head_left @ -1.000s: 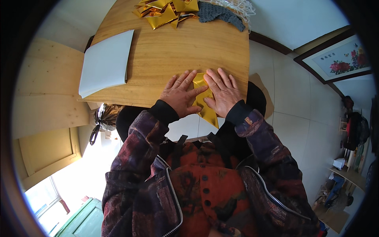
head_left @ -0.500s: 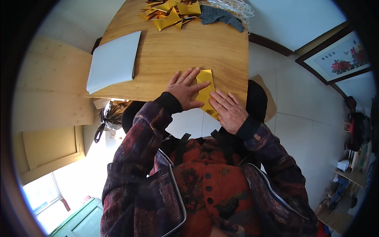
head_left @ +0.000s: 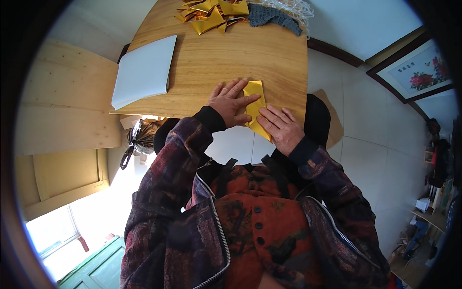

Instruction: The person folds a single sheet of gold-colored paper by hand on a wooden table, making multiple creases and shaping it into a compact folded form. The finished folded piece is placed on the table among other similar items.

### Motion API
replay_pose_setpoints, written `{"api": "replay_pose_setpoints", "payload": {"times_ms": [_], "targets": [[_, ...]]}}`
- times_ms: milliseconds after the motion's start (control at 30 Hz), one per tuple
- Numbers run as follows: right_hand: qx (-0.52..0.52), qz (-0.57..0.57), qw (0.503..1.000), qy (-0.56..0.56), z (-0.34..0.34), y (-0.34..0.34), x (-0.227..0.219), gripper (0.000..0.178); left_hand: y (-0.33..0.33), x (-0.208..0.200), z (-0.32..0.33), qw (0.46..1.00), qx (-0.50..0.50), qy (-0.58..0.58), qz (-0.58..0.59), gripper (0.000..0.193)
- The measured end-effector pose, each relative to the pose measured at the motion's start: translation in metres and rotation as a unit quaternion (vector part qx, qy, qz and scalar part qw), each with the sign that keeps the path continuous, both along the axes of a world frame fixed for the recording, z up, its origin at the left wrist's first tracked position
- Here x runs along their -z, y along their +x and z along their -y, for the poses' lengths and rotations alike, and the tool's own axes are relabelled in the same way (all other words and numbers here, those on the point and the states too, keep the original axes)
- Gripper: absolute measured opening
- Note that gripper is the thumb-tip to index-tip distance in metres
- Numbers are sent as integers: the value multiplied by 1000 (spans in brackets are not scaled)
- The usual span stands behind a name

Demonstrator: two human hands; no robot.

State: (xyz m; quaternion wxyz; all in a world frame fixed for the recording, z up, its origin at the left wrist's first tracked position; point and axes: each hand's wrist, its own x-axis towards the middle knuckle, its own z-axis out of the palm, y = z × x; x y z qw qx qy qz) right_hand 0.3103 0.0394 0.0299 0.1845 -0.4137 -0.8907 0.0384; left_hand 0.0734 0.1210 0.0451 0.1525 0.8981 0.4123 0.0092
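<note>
A narrow folded strip of gold foil paper (head_left: 254, 88) lies at the near edge of the wooden table (head_left: 207, 60), its lower end reaching past that edge. My left hand (head_left: 230, 106) rests on its left side, fingers spread, with the index finger stretched across the strip. On the right side, my right hand (head_left: 283, 129) lies with its fingers flat and extended, fingertips against the strip's edge. Parts of the paper under the fingers are hidden.
Folded gold foil pieces (head_left: 210, 19) are heaped at the table's far side, beside a dark grey cloth (head_left: 274, 18) and clear plastic strands (head_left: 298, 8). White paper sheets (head_left: 144, 70) lie at the left. A framed flower picture (head_left: 416, 72) is at the right.
The whole view has shifted slightly, so the table and hands appear a little farther right and higher. Both hands keep nearly the same places on the gold strip.
</note>
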Motion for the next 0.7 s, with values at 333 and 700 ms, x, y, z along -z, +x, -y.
{"api": "replay_pose_setpoints", "payload": {"times_ms": [333,700], "targets": [[31,-125,989,-78,-8,-7,-14,25,-2,-7,0,1000,15,-3,7,62],[92,-244,942,-210,-32,-13,-29,10,-4,-15,-2,999,35,-14,14,57]]}}
